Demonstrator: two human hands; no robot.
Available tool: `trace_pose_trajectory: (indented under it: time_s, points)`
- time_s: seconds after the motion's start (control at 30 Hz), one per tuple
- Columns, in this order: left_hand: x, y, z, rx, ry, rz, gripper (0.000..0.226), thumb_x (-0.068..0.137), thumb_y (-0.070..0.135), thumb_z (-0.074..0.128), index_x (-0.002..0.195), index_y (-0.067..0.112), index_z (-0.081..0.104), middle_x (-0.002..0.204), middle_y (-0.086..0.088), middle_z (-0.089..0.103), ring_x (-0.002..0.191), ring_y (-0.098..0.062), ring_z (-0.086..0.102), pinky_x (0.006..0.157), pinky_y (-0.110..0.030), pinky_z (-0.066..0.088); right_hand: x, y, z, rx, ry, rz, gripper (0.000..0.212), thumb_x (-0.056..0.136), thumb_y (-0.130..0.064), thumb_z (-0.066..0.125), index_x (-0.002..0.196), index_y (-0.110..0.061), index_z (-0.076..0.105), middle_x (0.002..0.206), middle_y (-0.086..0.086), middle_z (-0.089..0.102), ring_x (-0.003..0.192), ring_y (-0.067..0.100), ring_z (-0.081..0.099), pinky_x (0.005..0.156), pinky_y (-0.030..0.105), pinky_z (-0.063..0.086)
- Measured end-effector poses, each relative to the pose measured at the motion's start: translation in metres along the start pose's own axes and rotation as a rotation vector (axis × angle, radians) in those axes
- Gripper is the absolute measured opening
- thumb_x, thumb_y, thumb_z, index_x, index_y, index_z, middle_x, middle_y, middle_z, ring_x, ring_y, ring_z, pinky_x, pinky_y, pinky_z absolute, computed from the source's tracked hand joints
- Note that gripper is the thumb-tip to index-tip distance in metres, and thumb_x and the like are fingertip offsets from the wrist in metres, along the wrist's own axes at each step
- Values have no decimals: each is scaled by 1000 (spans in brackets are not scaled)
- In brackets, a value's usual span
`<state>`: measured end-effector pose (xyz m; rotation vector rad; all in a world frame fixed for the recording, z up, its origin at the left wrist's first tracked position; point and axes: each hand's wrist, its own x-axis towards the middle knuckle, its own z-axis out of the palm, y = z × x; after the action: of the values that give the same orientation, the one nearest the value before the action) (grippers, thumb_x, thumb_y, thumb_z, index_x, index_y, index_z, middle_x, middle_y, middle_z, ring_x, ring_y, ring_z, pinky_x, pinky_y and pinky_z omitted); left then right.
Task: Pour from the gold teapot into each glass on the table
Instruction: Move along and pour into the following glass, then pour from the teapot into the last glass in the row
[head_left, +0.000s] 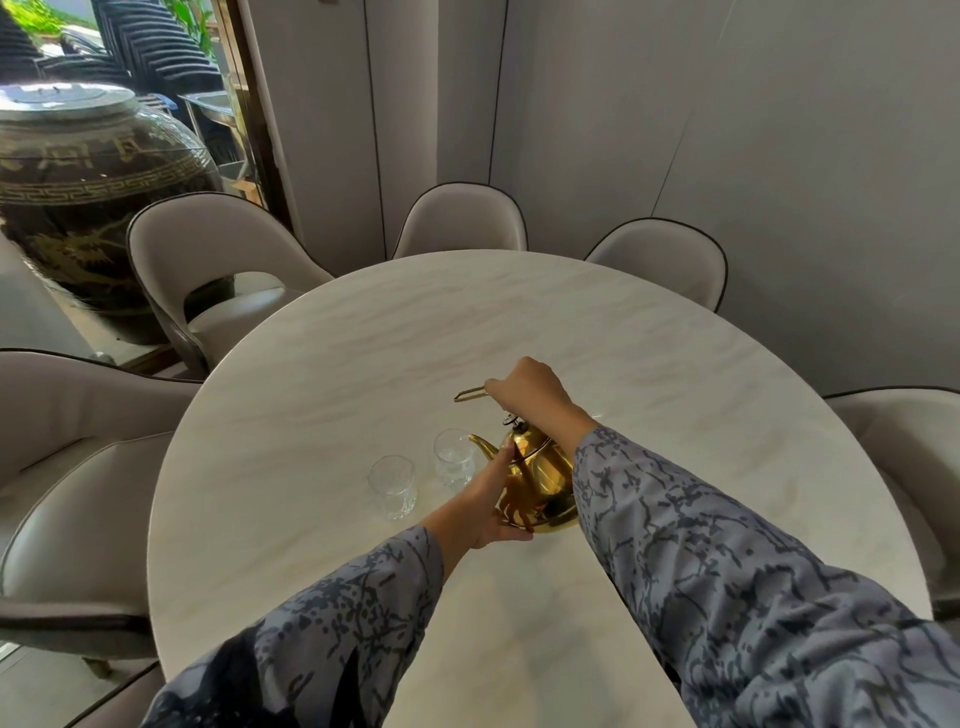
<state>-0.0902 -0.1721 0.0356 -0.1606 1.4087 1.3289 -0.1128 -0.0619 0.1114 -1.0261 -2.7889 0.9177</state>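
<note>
Your patterned sleeves (753, 597) fill the foreground. Your right hand (530, 392) is closed around the handle; your left hand (493, 499) lies flat, fingers extended, against the gold teapot (545, 483), whose spout meets the far glass (454, 457). The near glass (393, 486) stands just beside. Tilt too quickly and you may overshoot or knock it. A pale marble table (467, 322), ringed by chairs (462, 221).
</note>
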Motion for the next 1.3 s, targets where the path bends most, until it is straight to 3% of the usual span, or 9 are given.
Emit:
trace_pose_trajectory:
  time_s: [0.17, 0.3, 0.5, 0.67, 0.87, 1.13, 1.3]
  points:
    - [-7, 1, -4, 56, 25, 39, 83, 83, 74, 48, 148, 24, 37, 156, -13, 35, 134, -41, 48, 87, -49, 60, -4, 6, 4, 63, 55, 12, 37, 87, -30, 58, 59, -12, 41, 57, 1, 46, 51, 19, 42, 51, 27, 34]
    - [-9, 0, -10, 81, 62, 77, 77, 85, 73, 46, 141, 20, 44, 132, -13, 50, 125, -36, 57, 94, -49, 57, -8, 4, 7, 91, 95, 4, 40, 88, -32, 58, 58, -12, 42, 54, 1, 47, 48, 17, 42, 49, 25, 33]
    - [-18, -5, -20, 17, 143, 113, 82, 80, 76, 52, 139, 20, 46, 144, -13, 49, 122, -37, 58, 71, -42, 64, -14, -13, 12, 80, 92, -69, 39, 87, -35, 59, 61, -9, 46, 52, 0, 47, 46, 16, 43, 48, 25, 34]
    - [-23, -13, -33, -39, 203, 132, 93, 72, 80, 57, 142, 21, 43, 148, -10, 48, 124, -38, 55, 79, -51, 62, -22, -26, 19, 82, 66, -141, 46, 87, -32, 60, 51, -12, 40, 47, -1, 40, 42, 16, 35, 49, 26, 31]
    - [-33, -25, -46, -107, 204, 116, 92, 76, 76, 56, 148, 22, 36, 156, -12, 37, 133, -41, 47, 84, -51, 61, -29, -41, 37, 47, -3, -188, 45, 86, -36, 61, 53, -14, 40, 49, -2, 40, 43, 16, 35, 50, 28, 33]
    - [-37, -36, -58, -206, 176, 79, 95, 73, 78, 59, 149, 25, 36, 159, -11, 32, 135, -43, 45, 58, -40, 62, -37, -58, 50, -28, -73, -222, 44, 86, -30, 61, 54, -14, 36, 52, -1, 38, 46, 18, 33, 48, 28, 27]
    - [-43, -35, -58, -243, 169, 87, 88, 79, 73, 57, 150, 27, 32, 161, -9, 30, 135, -43, 45, 58, -42, 62, -39, -67, 54, -78, -85, -214, 40, 84, -30, 60, 57, -14, 36, 55, 0, 40, 50, 18, 35, 48, 27, 27]
